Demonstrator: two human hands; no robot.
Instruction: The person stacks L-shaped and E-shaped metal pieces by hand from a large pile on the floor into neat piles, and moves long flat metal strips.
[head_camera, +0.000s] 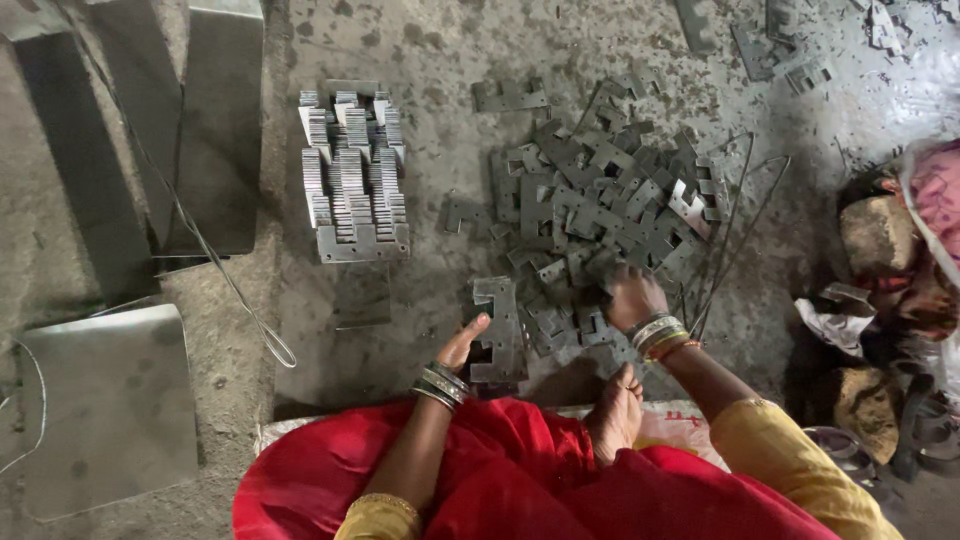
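- Stamped metal plates (600, 215), flat, grey and notched, lie in a loose heap on the concrete floor (430, 50), right of its middle and just ahead of where I sit.
- My right hand (628, 295) is down on the near edge of that heap, fingers curled shut over the plates there; I cannot tell how many it grips.
- My left hand (462, 345) is open, fingers stretched forward, touching the left side of a small stack of plates (500, 335) that lies flat on the floor directly in front of my lap.
- That small stack sits just beside the heap's near-left edge, between my two hands.
- Both wrists carry bangles, and my bare foot (613, 410) rests on the floor between my forearms, just behind the small stack.
- Farther away and left of the heap, well apart from it, a packed block of plates (352, 190) stands on edge in tidy rows.
- A single plate (510, 96) lies alone beyond the heap, toward the far edge of the floor.
- Large sheet metal panels (150, 150) lie along the left edge, and another sheet (105, 405) lies at the near left corner.
- A thin wire loop (270, 335) trails across the floor between the panels and the packed block.
- Bent wire rods (735, 215) lie against the heap's right side.
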